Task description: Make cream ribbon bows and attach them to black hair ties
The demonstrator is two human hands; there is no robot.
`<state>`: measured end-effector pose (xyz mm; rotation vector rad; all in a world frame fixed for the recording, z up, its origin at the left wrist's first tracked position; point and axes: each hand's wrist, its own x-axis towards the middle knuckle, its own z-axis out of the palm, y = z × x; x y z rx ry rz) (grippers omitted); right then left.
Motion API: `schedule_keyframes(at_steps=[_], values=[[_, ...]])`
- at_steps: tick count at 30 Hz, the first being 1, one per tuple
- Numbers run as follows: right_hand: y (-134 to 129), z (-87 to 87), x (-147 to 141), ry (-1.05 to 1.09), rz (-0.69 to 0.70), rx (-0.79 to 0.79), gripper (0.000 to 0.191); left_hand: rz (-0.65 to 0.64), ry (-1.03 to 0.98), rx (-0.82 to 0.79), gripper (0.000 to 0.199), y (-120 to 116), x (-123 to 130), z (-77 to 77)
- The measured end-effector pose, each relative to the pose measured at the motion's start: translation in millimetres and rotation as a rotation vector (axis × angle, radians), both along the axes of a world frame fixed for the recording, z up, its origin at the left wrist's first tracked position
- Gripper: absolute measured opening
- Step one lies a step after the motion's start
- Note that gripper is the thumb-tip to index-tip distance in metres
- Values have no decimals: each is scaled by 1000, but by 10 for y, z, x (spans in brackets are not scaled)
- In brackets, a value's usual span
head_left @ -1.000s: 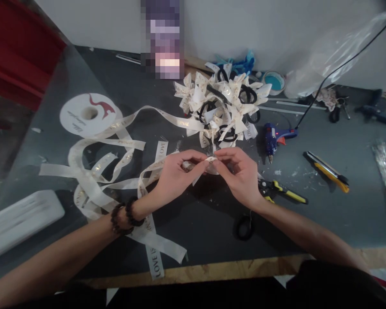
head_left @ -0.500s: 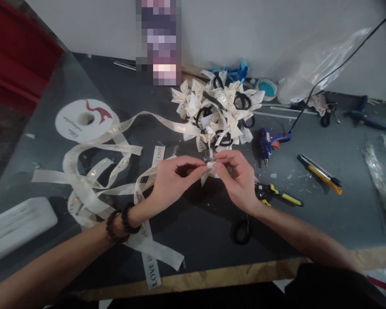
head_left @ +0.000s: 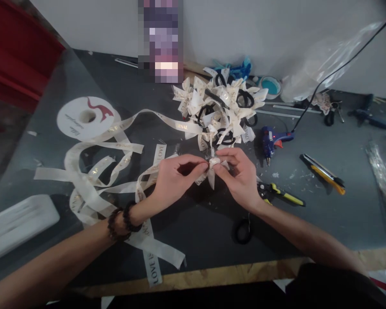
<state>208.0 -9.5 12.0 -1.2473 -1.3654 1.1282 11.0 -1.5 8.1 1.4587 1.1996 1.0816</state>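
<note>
Between my two hands, just in front of the pile, is a small cream ribbon bow with its tails pointing down and to the sides. My left hand pinches its left side between thumb and forefinger. On the bow's right side, the thumb and fingers of my right hand close on it. Right behind them lies a pile of cream bows with black hair ties. Loose cream printed ribbon curls over the table at the left, beside a white ribbon spool.
Right of my hands lie a blue glue gun with a cord, a yellow cutter and yellow-black pliers. A black hair tie is near the front edge. A white case sits at far left.
The bow has turned between my fingers, and its tails now spread further down and out. The whole view has shifted slightly; both hands keep their grip.
</note>
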Motion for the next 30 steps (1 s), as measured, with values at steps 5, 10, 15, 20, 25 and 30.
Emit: schedule_keyframes(at_steps=[5,10,15,20,25,30], values=[[-7,10,-7,-19,36,-23,26,7,7,24,10,-2,1,-6],[-26,23,-20,-34,37,-22,27,3,-7,16,14,6,-1,-1],[-17,14,-14,-1,51,-35,35,-12,-47,-8,22,7,-15,-11],[1,4,-2,0,51,-56,36,-28,-4,25,17,6,-14,-17],[7,-4,1,-21,63,-25,29,-19,-23,-9,12,19,-10,-18],[13,-30,-6,-5,34,-42,27,-24,4,-12,10,25,-6,-12]])
